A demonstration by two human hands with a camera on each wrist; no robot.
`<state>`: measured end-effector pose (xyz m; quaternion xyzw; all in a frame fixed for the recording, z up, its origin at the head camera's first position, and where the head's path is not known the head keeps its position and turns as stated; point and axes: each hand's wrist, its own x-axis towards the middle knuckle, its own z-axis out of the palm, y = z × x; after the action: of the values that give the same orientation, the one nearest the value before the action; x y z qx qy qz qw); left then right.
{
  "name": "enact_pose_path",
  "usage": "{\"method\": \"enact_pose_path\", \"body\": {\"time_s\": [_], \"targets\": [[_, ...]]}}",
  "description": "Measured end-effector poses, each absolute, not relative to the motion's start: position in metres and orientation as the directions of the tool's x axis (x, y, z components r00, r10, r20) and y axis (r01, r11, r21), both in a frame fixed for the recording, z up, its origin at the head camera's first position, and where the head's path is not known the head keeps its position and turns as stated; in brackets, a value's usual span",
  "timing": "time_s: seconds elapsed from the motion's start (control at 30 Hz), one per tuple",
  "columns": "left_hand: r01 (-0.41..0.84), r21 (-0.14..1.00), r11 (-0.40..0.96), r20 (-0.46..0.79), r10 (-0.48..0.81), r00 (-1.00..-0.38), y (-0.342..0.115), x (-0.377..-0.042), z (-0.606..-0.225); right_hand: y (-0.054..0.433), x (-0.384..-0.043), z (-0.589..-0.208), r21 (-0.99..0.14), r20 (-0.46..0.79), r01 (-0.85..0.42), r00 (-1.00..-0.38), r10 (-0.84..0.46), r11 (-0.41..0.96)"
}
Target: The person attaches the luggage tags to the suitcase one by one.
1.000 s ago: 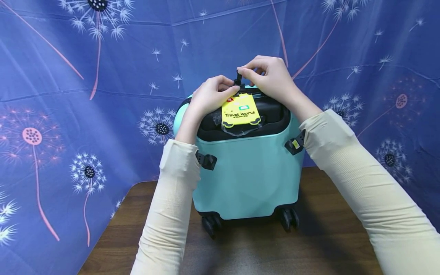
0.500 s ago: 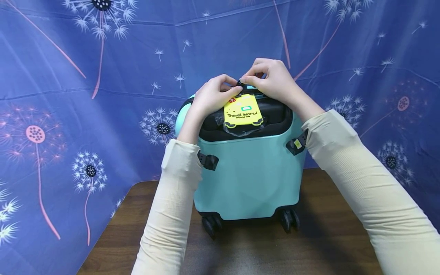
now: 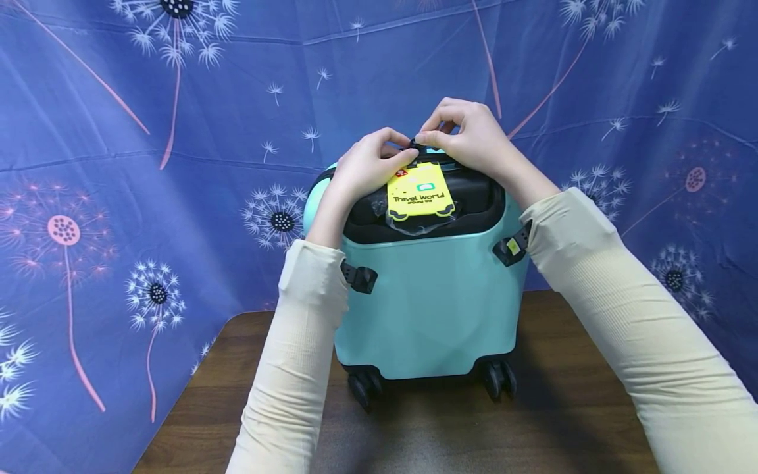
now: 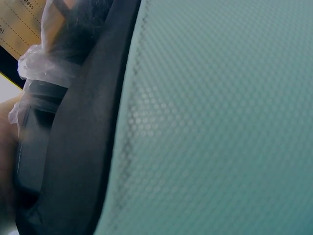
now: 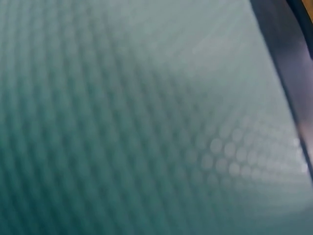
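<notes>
A turquoise suitcase stands upright on its black wheels. Over its black recessed top lies a yellow luggage tag printed "Travel World". The tag's short black strap is at the handle, mostly covered by fingers. My left hand pinches the strap low from the left, thumb and fingertips together. From the right, my right hand pinches the strap's end between thumb and forefinger. In the left wrist view the tag's back shows beside clear plastic wrap. The right wrist view holds mostly blurred, textured shell.
The suitcase rests on a dark brown wooden table. Close behind hangs a blue cloth with a dandelion print. Black wrist camera mounts sit right in front of the suitcase shell.
The strap's end stood up between the hands a second ago; my right hand has since brought it down toward the left fingertips. Over the last half second, almost nothing has moved.
</notes>
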<state>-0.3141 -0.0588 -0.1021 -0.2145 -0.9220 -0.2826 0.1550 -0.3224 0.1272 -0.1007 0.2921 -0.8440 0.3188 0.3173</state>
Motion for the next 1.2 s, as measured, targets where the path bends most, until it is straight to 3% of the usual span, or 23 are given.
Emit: {"method": "enact_pose_path", "body": {"time_s": [0.47,0.8,1.2], "targets": [[0.512,0.461,0.725,0.417,0.332,-0.846,-0.0597,-0.3142,-0.1035,0.1282,-0.323,-0.098,-0.432,0.627,-0.626,-0.726,-0.283,0.649],[0.531,0.465,0.709,0.423,0.349,-0.836,-0.0598,-0.3144,-0.1031,0.1302,-0.3234,-0.0955,-0.601,0.484,-0.563,-0.821,-0.301,0.568],[0.517,0.451,0.727,0.424,0.335,-0.841,-0.0599,-0.3144,-0.1034,0.1308,-0.324,-0.0946,-0.635,0.432,-0.528,-0.848,-0.307,0.565]]}}
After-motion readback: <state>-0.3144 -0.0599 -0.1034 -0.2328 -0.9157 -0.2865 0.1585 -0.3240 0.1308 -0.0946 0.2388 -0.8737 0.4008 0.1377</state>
